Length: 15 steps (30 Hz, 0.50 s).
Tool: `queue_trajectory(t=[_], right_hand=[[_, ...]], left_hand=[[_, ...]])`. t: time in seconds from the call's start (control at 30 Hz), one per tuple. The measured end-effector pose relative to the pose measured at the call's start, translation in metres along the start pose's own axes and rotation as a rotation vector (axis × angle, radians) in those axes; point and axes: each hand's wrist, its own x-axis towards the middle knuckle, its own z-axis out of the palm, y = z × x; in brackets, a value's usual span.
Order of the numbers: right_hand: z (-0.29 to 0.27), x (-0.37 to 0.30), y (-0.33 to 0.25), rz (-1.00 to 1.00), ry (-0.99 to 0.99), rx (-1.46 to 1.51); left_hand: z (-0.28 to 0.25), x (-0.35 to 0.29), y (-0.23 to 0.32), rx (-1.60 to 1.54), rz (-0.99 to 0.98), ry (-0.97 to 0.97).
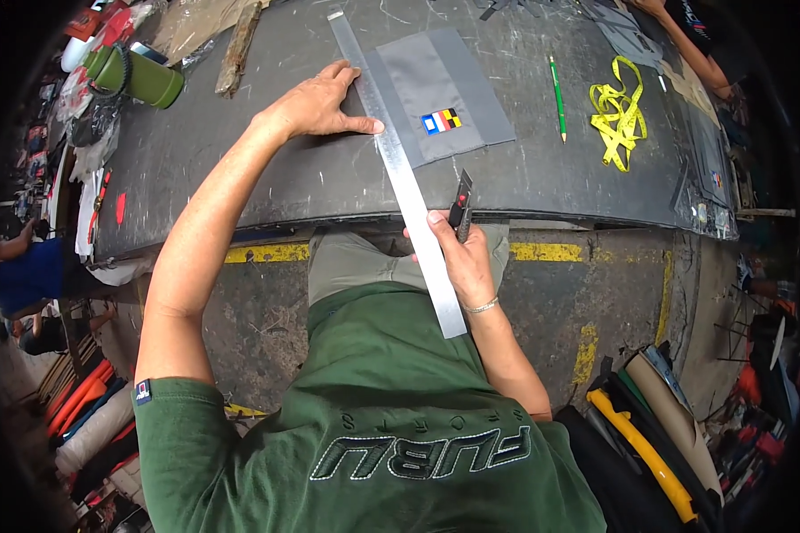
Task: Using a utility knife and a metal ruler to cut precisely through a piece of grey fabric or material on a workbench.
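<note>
A long metal ruler [406, 173] lies slantwise across the table, its near end jutting past the front edge toward my body. Along its left edge rest the thumb and fingertips of my left hand [311, 105], spread apart. My right hand [468, 266] is closed around the ruler's near part, thumb on top and fingertips showing beyond its left side. A black utility knife [461, 206] is also in that hand, blade end pointing up and away. Flat beside the ruler is a grey fabric panel [444, 80] with a small multicoloured patch [441, 121].
On the dark table [284, 186], a green pencil [557, 98] and a tangled yellow measuring tape [620, 115] lie right. A green tumbler [138, 75] and a wooden strip [238, 49] are at left. Fabric rolls [640, 444] stand lower right. Another person's arm [693, 53] reaches in at upper right.
</note>
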Motion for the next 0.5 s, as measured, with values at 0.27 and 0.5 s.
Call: queue_trajectory(t=[0.27,0.5], right_hand=[[-0.0046,0.0043,0.0088,-0.03,-0.022,-0.05],[-0.0052,0.0026,0.006,-0.038,-0.011,-0.117]], left_hand=[[0.0037,-0.0015,-0.003,0.007,-0.013,0.02],[0.0035,0.0001,-0.0021,0.052,0.022,0.034]])
